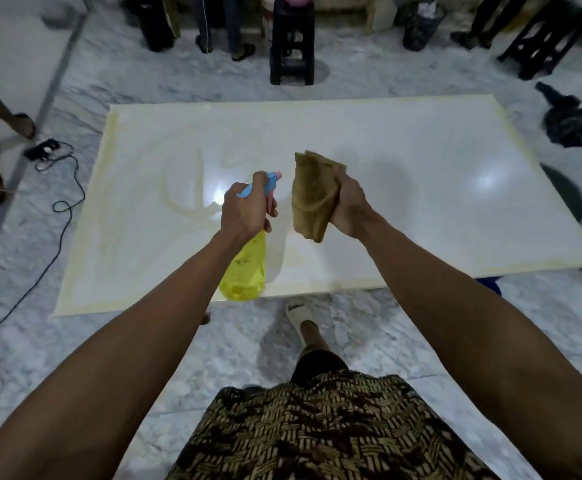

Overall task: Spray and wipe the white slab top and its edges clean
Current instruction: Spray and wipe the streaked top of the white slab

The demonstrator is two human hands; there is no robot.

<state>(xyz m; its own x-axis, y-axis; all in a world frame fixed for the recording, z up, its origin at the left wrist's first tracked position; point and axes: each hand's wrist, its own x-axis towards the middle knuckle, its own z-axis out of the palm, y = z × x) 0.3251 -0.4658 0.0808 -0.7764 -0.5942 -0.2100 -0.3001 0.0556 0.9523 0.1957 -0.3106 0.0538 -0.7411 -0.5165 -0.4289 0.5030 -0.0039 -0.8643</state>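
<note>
Spraying looks like the step in hand: the left hand [244, 211] grips the bottle [244, 268] by its neck, a finger over the blue trigger, nozzle aimed forward over the slab [403, 174]. The right hand [350, 206], just beside it, clutches a folded tan cloth [313, 195], held off the surface. Next comes wetting the slab ahead of the hands, then bringing the cloth down. The slab lies on the floor below both hands, glossy white, with yellowish smears left of the bottle and along its edges.
</note>
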